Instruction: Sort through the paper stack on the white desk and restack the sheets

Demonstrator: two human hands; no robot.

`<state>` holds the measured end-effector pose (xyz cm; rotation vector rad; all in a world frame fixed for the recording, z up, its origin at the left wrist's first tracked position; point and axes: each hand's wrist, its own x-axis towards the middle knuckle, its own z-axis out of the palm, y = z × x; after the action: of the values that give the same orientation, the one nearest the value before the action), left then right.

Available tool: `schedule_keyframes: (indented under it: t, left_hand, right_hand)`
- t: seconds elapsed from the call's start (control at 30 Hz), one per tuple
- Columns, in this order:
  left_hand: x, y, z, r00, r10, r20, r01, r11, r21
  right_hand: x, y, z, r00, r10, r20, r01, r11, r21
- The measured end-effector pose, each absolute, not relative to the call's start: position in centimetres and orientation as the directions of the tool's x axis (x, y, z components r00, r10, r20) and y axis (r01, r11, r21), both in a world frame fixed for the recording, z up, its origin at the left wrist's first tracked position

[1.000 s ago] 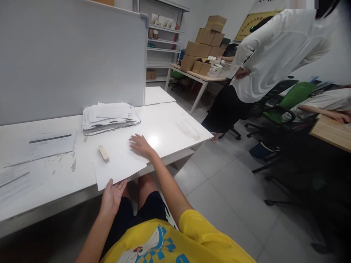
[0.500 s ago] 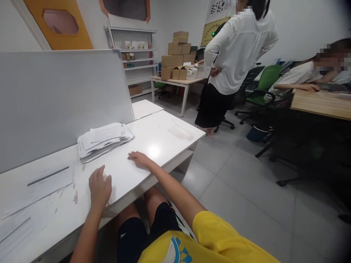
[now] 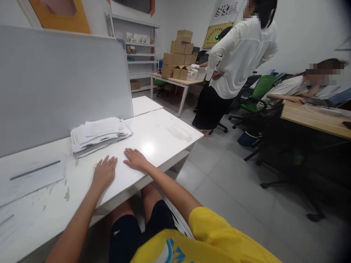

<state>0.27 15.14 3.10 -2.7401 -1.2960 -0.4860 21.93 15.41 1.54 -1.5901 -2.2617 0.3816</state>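
from the head view, the left hand (image 3: 105, 170), lifted a moment ago, has settled palm-down, fingers slightly spread; the right hand's (image 3: 136, 159) are spread too. that probably steadies the blank white paper sheet (image 3: 120, 179) between them, smooth, its edges nearly lost against the glossy white desk (image 3: 159, 126).

A blank white sheet of paper (image 3: 120, 179) lies flat at the front edge of the bench (image 3: 161, 128), its outline faint against the white top. Farther from that edge, a sliver of a cream-coloured object (image 3: 95, 166) shows, the rest hidden.
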Motion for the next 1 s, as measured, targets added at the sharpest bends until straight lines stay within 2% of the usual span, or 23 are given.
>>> schedule_keyframes:
  t: [0.07,0.13,0.23,0.33,0.4,0.5,0.57,0.73,0.9,1.0]
  left_hand:
    - [0.2,15.2,3.2,0.623,0.722,0.3,0.76,-0.65,-0.014]
    - [-0.1,15.4,3.3,0.628,0.714,0.309,0.756,-0.654,-0.028]
    - [-1.0,15.7,3.0,0.579,0.7,0.418,0.762,-0.647,0.028]
    - [-1.8,15.9,2.5,0.391,0.685,0.614,0.812,-0.571,0.12]
    - [-2.0,15.7,2.4,0.306,0.686,0.66,0.822,-0.541,0.181]
    - [-1.8,15.6,2.5,0.318,0.698,0.641,0.782,-0.576,0.238]
    - [-1.7,15.7,2.5,0.326,0.695,0.64,0.755,-0.599,0.267]
    - [-2.0,16.2,2.0,0.366,0.677,0.638,0.715,-0.644,0.273]
    - [-1.1,16.2,2.5,0.412,0.641,0.648,0.659,-0.7,0.273]
    - [0.7,16.3,3.0,0.44,0.602,0.666,0.594,-0.751,0.287]
  right_hand:
    - [21.8,15.3,1.9,-0.307,0.945,0.11,0.859,0.325,-0.395]
    - [21.5,15.2,2.1,-0.311,0.945,0.1,0.865,0.325,-0.383]
    - [21.2,15.1,2.1,-0.336,0.937,0.098,0.865,0.348,-0.362]
    - [22.1,15.3,2.0,-0.401,0.912,0.091,0.852,0.408,-0.329]
    - [23.3,15.5,2.4,-0.428,0.898,0.098,0.854,0.438,-0.281]
    - [25.4,15.6,3.8,-0.33,0.929,0.166,0.909,0.36,-0.212]
    - [26.2,15.0,4.5,-0.272,0.938,0.214,0.925,0.316,-0.21]
    - [25.9,10.1,3.0,-0.522,0.843,0.132,0.811,0.538,-0.228]
    - [26.8,5.5,1.0,-0.563,0.815,0.138,0.79,0.579,-0.201]
    - [29.2,4.1,2.1,-0.566,0.81,0.153,0.76,0.585,-0.285]
